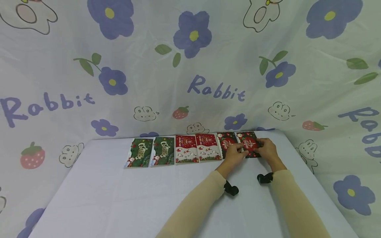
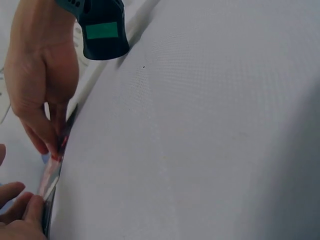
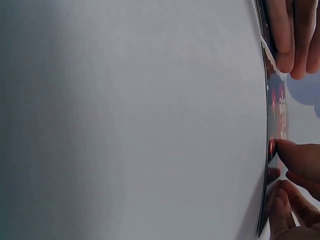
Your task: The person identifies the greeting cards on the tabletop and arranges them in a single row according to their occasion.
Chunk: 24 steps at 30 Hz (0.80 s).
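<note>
A row of Christmas cards lies along the far side of the white table. My right hand (image 1: 269,152) is at the right edge of the rightmost dark red card (image 1: 247,140), its thumb on the front and its fingers by the edge, seeming to pinch it. Fairly straight fingers of my left hand (image 1: 234,157) touch the seam between that card and the neighbouring dark red card (image 1: 225,137), partly covering both. In the right wrist view, the left hand (image 3: 295,35) presses down at the top and the right hand (image 3: 300,195) grips the card (image 3: 280,105) lower down.
Left of these lie two red-and-white cards (image 1: 186,149) and two green cards (image 1: 163,151), side by side. A curtain (image 1: 143,82) printed with flowers and rabbits hangs right behind the table (image 1: 119,198). Black wrist cameras (image 1: 231,189) sit below both hands.
</note>
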Available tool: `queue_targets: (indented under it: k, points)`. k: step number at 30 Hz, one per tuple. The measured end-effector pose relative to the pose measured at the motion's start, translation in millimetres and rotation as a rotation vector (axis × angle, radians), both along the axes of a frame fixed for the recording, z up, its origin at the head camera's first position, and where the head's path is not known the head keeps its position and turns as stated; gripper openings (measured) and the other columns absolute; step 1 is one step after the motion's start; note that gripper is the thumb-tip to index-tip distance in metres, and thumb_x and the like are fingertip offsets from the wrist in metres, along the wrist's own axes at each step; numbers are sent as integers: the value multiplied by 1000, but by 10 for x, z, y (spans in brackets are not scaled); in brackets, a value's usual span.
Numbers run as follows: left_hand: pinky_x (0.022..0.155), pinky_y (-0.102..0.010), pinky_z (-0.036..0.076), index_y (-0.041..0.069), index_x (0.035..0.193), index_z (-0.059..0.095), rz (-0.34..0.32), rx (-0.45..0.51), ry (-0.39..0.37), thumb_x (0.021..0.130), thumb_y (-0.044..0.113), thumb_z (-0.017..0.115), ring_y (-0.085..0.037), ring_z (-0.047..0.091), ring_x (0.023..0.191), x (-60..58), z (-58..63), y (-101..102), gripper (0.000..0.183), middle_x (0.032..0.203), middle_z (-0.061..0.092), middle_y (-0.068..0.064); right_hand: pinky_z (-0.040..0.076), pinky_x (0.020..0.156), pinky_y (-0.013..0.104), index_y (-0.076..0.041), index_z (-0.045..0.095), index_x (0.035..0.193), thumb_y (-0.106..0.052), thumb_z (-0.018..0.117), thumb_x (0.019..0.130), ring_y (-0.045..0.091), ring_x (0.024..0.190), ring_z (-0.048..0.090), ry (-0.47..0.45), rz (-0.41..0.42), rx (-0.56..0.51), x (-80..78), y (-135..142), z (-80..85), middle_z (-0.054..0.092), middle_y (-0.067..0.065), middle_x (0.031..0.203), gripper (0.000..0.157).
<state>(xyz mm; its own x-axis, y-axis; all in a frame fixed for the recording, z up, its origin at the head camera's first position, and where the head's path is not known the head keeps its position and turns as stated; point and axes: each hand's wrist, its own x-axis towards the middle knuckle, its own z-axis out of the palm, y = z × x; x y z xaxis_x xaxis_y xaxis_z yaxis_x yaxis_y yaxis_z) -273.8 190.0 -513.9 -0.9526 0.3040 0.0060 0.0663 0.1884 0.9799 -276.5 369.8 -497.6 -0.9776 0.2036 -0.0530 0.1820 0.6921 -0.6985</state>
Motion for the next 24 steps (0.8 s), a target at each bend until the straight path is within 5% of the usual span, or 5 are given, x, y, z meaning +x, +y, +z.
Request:
queue_targets:
  k: [14,24]
  points:
    - [104,-29,53,1,138,67,37,135,-40,100,8,73,-24,61,132,21,68,-105,40,139,65,-9,41,111,63,11,45,151,-7,65,101,54,135,47,42,-20,-24,-43,-47,-4,47,40,145,56]
    - [97,-33,56,7,135,69,81,190,4,105,19,68,-17,67,118,125,125,-556,32,130,71,-8,37,115,61,5,48,153,-32,56,111,48,140,44,127,-8,-198,153,-207,152,51,32,147,57]
